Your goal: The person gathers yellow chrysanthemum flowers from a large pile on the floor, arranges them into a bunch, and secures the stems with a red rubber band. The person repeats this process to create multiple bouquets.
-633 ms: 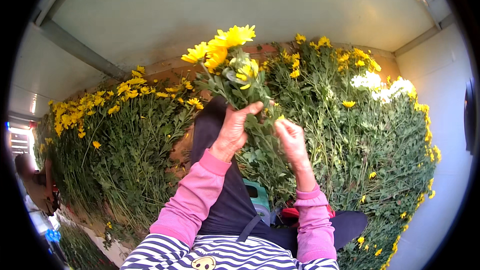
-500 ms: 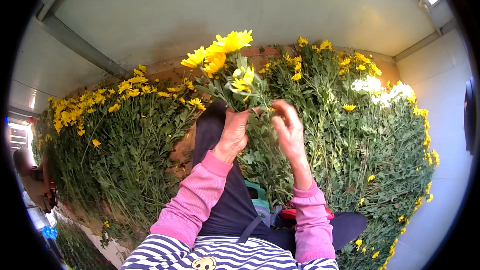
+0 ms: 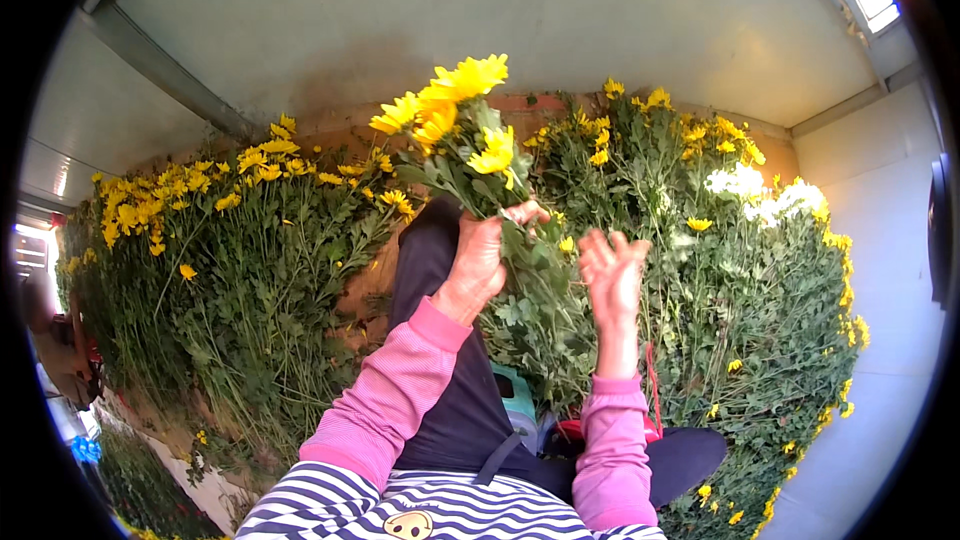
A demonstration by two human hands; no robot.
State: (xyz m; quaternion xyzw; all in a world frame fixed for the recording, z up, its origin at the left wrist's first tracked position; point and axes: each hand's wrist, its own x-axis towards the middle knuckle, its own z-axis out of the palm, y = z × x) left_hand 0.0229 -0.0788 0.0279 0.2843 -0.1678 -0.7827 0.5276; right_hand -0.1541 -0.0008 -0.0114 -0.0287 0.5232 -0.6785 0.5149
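Observation:
My left hand (image 3: 478, 262) is closed around the stems of a bunch of yellow chrysanthemums (image 3: 466, 80). Several open blooms stand above the fist, with green leaves below them, and the leafy stems hang down beneath. A little to the right, apart from the bunch, my right hand (image 3: 612, 285) is raised with its fingers spread and nothing visible in it. Cut chrysanthemums (image 3: 710, 280) lie thickly under and beyond the right hand.
Another heap of yellow chrysanthemums (image 3: 240, 280) lies to the left. A teal plastic object (image 3: 515, 395) and something red (image 3: 570, 428) are by my legs. Pale walls (image 3: 560, 20) close in the far side and right. A person (image 3: 62, 345) is at the far left.
My right hand has drawn away from the bunch, to the right and slightly nearer, and its fingers have spread. My left hand keeps the bunch in almost the same place.

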